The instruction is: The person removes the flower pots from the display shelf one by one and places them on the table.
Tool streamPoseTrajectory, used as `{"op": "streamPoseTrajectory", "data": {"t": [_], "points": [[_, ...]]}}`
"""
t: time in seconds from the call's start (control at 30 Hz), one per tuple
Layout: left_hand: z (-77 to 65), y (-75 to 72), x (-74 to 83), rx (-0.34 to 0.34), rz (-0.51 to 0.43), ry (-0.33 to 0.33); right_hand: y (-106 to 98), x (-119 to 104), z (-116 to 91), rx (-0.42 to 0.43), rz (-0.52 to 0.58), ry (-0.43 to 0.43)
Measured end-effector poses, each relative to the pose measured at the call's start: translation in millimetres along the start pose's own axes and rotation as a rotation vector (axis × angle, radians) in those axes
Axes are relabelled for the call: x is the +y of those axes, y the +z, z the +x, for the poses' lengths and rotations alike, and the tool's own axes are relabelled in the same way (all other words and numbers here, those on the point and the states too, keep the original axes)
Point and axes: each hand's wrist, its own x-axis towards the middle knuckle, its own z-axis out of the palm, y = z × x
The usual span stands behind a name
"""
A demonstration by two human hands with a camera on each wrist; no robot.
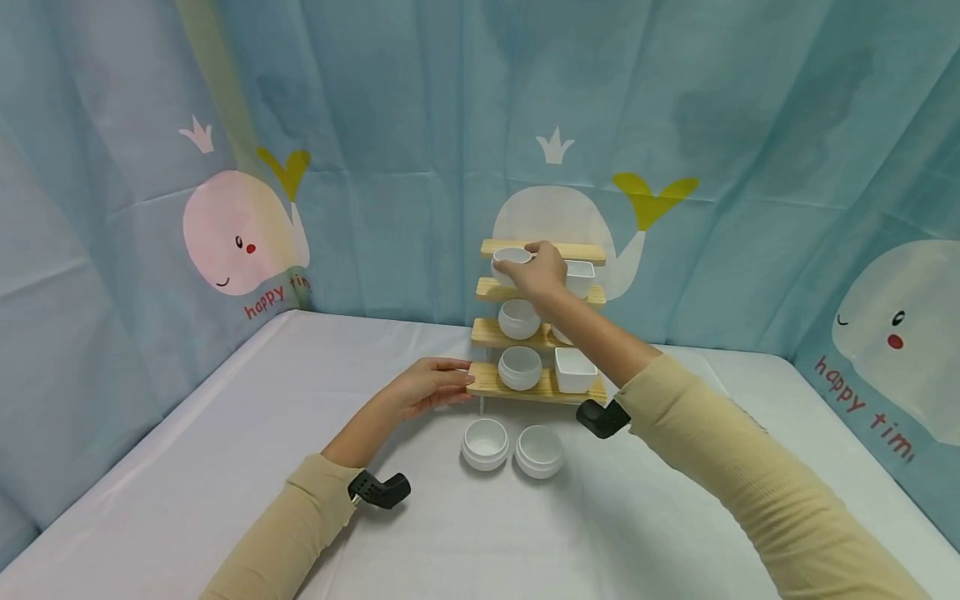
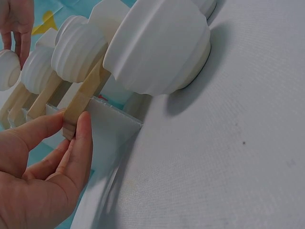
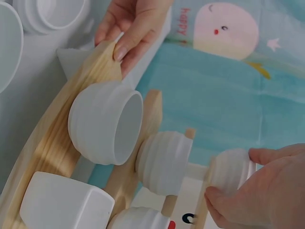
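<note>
A tiered stand with wooden shelf boards and clear side panels stands at the back of the table. My left hand (image 1: 431, 386) pinches the left end of its lowest board (image 2: 86, 95) between thumb and fingers. Up at the left of the second board from the top, my right hand (image 1: 542, 271) grips a round white cup (image 3: 231, 169), thumb and fingers on its rim and side. A square white cup (image 1: 580, 277) sits to the right of that hand. Lower boards carry a round cup (image 1: 519, 319), another round cup (image 1: 520, 367) and a square cup (image 1: 575, 370); my right forearm partly hides one more.
Two round white cups, one on the left (image 1: 485, 444) and one on the right (image 1: 539, 452), stand on the white tablecloth (image 1: 450, 542) in front of the stand. A blue curtain (image 1: 390, 100) with whale prints hangs close behind it and along both sides.
</note>
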Motion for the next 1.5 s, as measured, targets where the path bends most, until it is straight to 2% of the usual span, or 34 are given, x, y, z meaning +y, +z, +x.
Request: {"op": "streamPoseTrajectory", "data": {"t": [0.4,1.03,1.5], "points": [[1.3,-0.8,-1.5,0.001,0.003,-0.001,-9.7,0.5,-7.8,-0.011,-0.012,-0.03],[1.6,-1.7,-1.2,-0.002,0.015,-0.006,-24.6,3.0,-22.5,-0.045,0.063,-0.016],[1.5,-1.6,-1.6,0.002,0.009,-0.004,-30.0,13.9,-30.8,-0.052,0.01,-0.053]]}}
